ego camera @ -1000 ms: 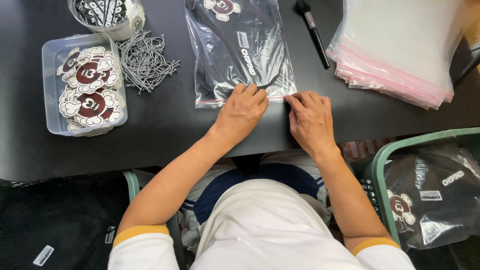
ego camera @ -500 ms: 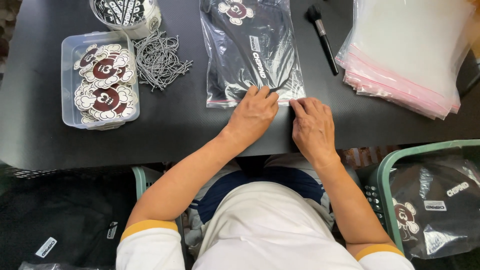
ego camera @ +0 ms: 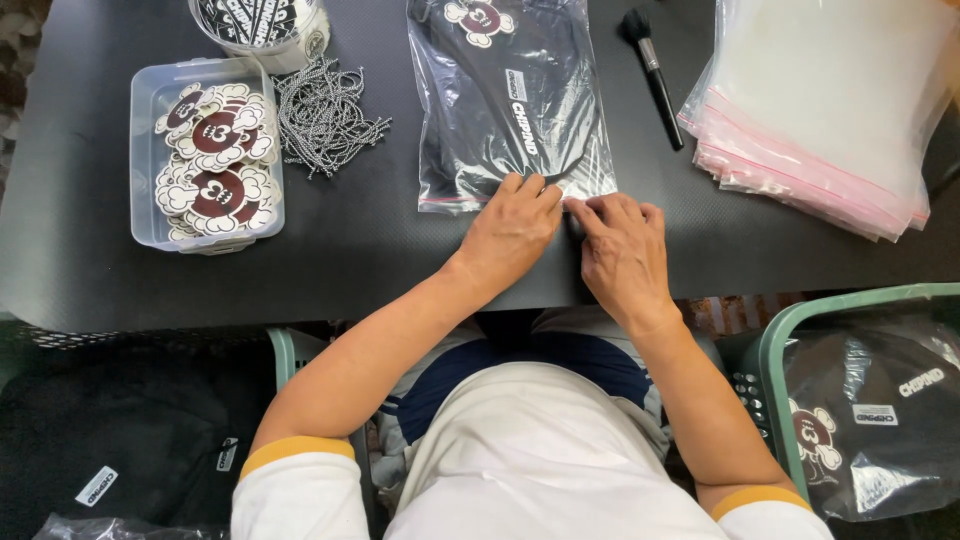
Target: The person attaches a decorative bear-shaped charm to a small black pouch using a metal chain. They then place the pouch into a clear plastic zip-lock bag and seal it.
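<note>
A clear plastic bag (ego camera: 510,100) with a folded black garment inside lies flat on the black table (ego camera: 380,250). My left hand (ego camera: 512,232) presses its fingertips on the bag's near edge. Right beside it, my right hand (ego camera: 622,252) pinches the same edge at the bag's near right corner. Both hands touch the pink-lined sealing strip, fingers almost meeting.
A clear tub (ego camera: 150,150) of round cartoon tags sits at the left, with a pile of ball chains (ego camera: 325,115) and a round container (ego camera: 260,25) behind. A black brush (ego camera: 655,75) and a stack of empty bags (ego camera: 830,110) lie right. A green basket (ego camera: 790,330) holds packed garments.
My two hands have drawn closer together along the bag's near edge. The view has shifted slightly, so everything sits a little further right and lower.
</note>
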